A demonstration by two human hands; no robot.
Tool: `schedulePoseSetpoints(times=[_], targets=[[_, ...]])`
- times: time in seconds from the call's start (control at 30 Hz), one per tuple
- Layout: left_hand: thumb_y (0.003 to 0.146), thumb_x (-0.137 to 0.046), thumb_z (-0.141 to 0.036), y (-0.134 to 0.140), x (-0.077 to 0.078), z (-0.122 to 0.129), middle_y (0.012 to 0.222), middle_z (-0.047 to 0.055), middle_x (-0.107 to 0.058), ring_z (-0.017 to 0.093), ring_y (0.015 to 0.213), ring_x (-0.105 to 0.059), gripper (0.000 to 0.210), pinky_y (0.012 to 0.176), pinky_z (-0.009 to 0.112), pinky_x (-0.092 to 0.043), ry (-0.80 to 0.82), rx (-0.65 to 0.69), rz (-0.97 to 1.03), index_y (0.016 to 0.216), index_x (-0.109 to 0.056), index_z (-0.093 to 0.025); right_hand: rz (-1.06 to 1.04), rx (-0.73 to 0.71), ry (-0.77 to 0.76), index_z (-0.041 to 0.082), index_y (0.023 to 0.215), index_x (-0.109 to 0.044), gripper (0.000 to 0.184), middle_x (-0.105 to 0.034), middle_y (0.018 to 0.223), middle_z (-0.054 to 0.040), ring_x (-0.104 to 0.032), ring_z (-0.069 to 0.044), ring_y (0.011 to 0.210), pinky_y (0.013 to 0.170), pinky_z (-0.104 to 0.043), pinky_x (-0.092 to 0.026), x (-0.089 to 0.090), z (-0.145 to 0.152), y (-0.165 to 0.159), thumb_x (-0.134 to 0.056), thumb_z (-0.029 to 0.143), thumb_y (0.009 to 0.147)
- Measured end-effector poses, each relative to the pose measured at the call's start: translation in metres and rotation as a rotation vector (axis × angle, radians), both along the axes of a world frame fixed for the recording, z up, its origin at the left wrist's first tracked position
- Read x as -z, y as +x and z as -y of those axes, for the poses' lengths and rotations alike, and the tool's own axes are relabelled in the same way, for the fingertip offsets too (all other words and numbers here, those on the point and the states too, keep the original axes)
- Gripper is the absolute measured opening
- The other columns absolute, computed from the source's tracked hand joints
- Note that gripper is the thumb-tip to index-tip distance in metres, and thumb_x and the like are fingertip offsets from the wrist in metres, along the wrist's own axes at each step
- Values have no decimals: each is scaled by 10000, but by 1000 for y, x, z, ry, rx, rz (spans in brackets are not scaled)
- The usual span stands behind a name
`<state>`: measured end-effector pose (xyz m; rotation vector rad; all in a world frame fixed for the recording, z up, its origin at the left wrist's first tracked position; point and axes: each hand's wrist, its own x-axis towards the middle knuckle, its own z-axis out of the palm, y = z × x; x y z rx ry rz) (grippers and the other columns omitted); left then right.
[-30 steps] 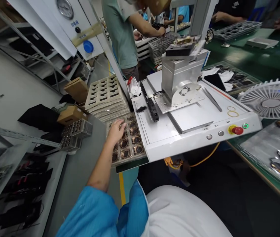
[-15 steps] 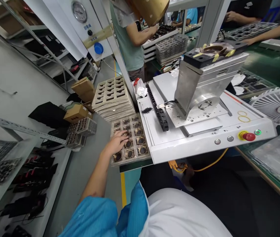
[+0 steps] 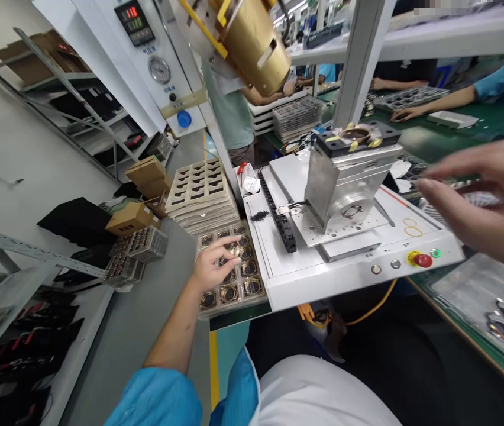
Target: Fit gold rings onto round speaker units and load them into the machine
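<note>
My left hand (image 3: pixel 216 263) is over a clear plastic tray (image 3: pixel 229 306) with several round gold-rimmed parts in its pockets. Its thumb and index finger close around the edges of one round gold-rimmed part (image 3: pixel 236 251), partly hidden by the fingers. At the right edge my right hand (image 3: pixel 487 204) is raised in the air, blurred by motion. Its thumb and index fingertips come near each other, and I cannot make out anything between them. A metal block with a black-topped fixture (image 3: pixel 358 139) stands on the white machine bed (image 3: pixel 278 287) between the hands.
Stacked pulp trays (image 3: pixel 201 189) stand behind the plastic tray. A brass-coloured cylinder (image 3: pixel 258 50) hangs above the machine. Along its front are buttons and a red emergency stop (image 3: pixel 423 260). Two yellow rings (image 3: pixel 412 227) lie on the bed. Co-workers sit across the green bench.
My left hand has lifted slightly from the tray and brought thumb and finger around a round part. My right hand has come into view at the right. The camera view has tilted upward.
</note>
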<state>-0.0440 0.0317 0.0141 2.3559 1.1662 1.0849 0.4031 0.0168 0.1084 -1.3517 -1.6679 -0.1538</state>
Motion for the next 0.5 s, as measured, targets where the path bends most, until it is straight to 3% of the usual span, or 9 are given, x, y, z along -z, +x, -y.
schedulePoseSetpoints(times=[0.1,0.17,0.33,0.5], targets=[[908,-715,-228,24,-23,-3,1220,145,-780,282,1098,-762,195,947,461,-621,102,133,71,722,-659,-211,163,-199,116,215,1079,-766,203,-725,1227,-132,-665,-303,1167,982,-451,-540,-48,-55,-12,-706,319,915],[899,-715,-210,38,-38,-7,1115,118,-800,278,1054,-765,193,932,467,-625,157,207,140,715,-657,-218,265,-291,22,156,1169,-756,283,-702,1304,-144,-612,-300,1273,1111,-446,-461,-71,-89,-15,-723,224,896],[907,-728,-249,70,-79,-30,1089,82,-768,236,1014,-735,47,920,416,-599,218,159,201,874,-715,-218,462,-323,-440,120,1141,-791,305,-774,1041,-33,-697,-137,899,886,-301,-504,-102,-134,-17,-760,235,860],[910,-744,-347,120,-131,-72,1062,82,-753,212,1002,-708,175,878,352,-564,332,136,197,867,-696,-185,323,-374,-395,113,1024,-799,232,-774,957,2,-686,-104,872,888,-262,-495,-107,-129,-21,-808,204,810]])
